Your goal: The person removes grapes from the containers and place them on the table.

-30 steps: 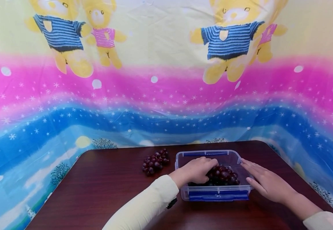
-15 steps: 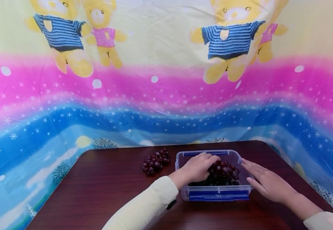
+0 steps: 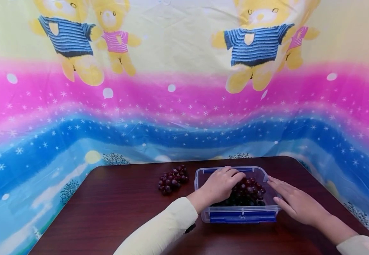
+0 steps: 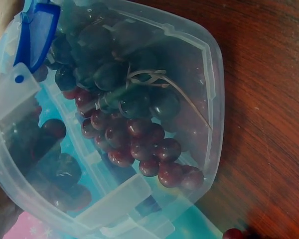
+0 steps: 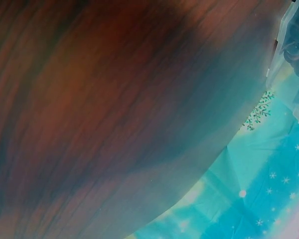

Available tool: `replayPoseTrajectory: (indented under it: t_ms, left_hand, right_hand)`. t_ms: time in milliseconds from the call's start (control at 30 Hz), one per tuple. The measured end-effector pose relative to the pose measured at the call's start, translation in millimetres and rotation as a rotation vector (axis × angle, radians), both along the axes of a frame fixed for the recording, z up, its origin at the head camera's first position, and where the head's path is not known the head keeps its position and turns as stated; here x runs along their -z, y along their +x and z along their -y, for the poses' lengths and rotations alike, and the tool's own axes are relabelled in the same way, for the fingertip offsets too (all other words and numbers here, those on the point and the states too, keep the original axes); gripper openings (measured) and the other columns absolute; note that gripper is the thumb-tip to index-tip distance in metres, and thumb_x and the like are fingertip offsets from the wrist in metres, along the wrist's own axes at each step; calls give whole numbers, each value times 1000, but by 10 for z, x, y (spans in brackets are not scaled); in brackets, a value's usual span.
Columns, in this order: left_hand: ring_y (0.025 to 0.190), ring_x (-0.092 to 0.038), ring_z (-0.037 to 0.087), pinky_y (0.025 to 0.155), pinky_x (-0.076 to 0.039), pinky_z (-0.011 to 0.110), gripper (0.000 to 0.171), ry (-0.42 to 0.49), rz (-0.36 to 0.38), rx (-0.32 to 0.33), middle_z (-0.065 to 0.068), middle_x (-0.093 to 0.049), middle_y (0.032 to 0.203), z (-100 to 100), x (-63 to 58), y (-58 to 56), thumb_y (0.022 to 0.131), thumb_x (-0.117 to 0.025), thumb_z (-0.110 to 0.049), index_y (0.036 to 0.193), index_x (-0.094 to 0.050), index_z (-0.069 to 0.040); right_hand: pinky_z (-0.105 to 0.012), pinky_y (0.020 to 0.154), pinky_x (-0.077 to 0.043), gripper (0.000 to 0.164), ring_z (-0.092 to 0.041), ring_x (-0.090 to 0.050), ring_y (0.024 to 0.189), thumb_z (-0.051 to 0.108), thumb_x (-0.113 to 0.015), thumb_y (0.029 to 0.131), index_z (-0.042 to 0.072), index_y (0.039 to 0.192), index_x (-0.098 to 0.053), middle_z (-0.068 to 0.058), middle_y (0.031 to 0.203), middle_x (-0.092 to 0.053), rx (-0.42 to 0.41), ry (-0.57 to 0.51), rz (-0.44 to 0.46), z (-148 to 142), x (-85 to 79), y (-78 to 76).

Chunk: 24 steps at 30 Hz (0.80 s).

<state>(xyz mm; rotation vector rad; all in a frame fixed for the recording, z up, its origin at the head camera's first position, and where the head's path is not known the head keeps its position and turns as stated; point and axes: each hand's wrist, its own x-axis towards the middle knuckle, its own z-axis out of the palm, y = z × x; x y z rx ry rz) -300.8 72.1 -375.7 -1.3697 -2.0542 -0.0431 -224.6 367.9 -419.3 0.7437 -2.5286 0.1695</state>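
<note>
A clear plastic box (image 3: 241, 209) with blue latches stands on the table, its top uncovered. My left hand (image 3: 218, 184) reaches into it from the left, fingers curled over a bunch of red grapes (image 3: 250, 187); its fingertips are hidden. Dark, almost black grapes (image 3: 241, 202) lie beneath that bunch. Through the box wall, the left wrist view shows dark grapes (image 4: 109, 74) with a thin stem and red grapes (image 4: 144, 144). My right hand (image 3: 299, 203) rests its straight fingers against the box's right side.
Another bunch of red grapes (image 3: 172, 180) lies on the brown table (image 3: 114, 202), left of the box. Behind the table hangs a cloth (image 3: 171, 95) printed with bears and snowflakes. The right wrist view takes in mostly tabletop (image 5: 114, 109).
My left hand has risen slightly, lifting and shifting the red grapes in the box, so more dark grapes show below. The right hand and the box have hardly moved.
</note>
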Motion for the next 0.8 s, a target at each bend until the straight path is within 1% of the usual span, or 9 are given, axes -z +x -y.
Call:
replayPoseTrajectory:
  t_ms: [67, 133, 233, 333, 433, 567, 667, 733, 800]
  left_hand:
    - [113, -56, 15, 97, -45, 28, 38, 4, -27, -18, -2, -64, 120, 3, 1, 8, 90, -67, -12, 127, -59, -17]
    - [113, -55, 16, 96, -47, 32, 37, 8, -49, -36, -2, -63, 121, 5, 0, 16, 91, -66, -14, 128, -59, -18]
    - [115, -55, 18, 95, -48, 36, 36, 17, -72, -51, -1, -62, 123, 10, -3, 24, 93, -65, -16, 128, -59, -19]
    - [118, -54, 19, 96, -48, 38, 34, 22, -99, -63, -1, -62, 125, 12, -6, 25, 95, -63, -18, 129, -60, -20]
    - [119, -54, 20, 96, -48, 39, 34, 28, -110, -75, -1, -62, 127, 17, -13, 30, 95, -62, -18, 129, -60, -21]
    - [122, -53, 20, 97, -47, 41, 37, 41, -114, -96, -1, -61, 130, 27, -33, 36, 93, -66, -20, 130, -59, -22]
    - [123, -52, 20, 97, -47, 41, 40, 45, -127, -121, 0, -59, 131, 31, -53, 33, 92, -67, -21, 131, -59, -22]
    - [123, -52, 20, 96, -48, 40, 41, 53, -138, -130, 0, -59, 132, 33, -67, 28, 92, -67, -20, 132, -59, -22]
    - [123, -52, 20, 95, -49, 40, 40, 60, -155, -133, 1, -59, 132, 37, -85, 26, 92, -67, -20, 131, -59, -22]
  right_hand:
    - [-5, 105, -5, 53, -25, -45, 131, 17, -66, 92, 5, 141, -50, -12, 147, -43, 5, 3, 5, -4, 3, -2]
    - [-5, 105, -5, 53, -25, -44, 131, 17, -65, 92, 5, 141, -50, -12, 147, -44, 7, 5, 7, -5, 5, 1]
    - [-5, 105, -5, 51, -23, -43, 133, 19, -63, 94, 4, 141, -50, -12, 147, -43, 3, 5, 11, 0, 8, 10]
    - [-5, 105, -5, 51, -19, -40, 135, 20, -62, 95, 5, 141, -49, -13, 147, -43, 3, 0, 14, 1, 11, 13]
    - [-6, 105, -5, 52, -12, -33, 138, 19, -63, 94, 4, 142, -49, -13, 147, -43, 1, -1, 16, -1, 7, 9]
    - [-6, 106, -5, 53, 1, -18, 139, 18, -64, 93, 4, 142, -49, -13, 148, -43, -9, -2, 16, 1, -3, 10]
    - [-6, 106, -5, 52, 6, -13, 137, 19, -63, 94, 4, 142, -49, -14, 147, -43, -21, 0, 7, 2, -5, 13]
    - [-6, 106, -5, 52, 5, -14, 137, 20, -63, 95, 4, 142, -49, -13, 147, -43, -24, -1, 1, 3, -7, 16]
    - [-6, 106, -6, 52, 2, -18, 138, 21, -62, 95, 4, 142, -48, -13, 148, -43, -26, 1, -4, 3, -13, 19]
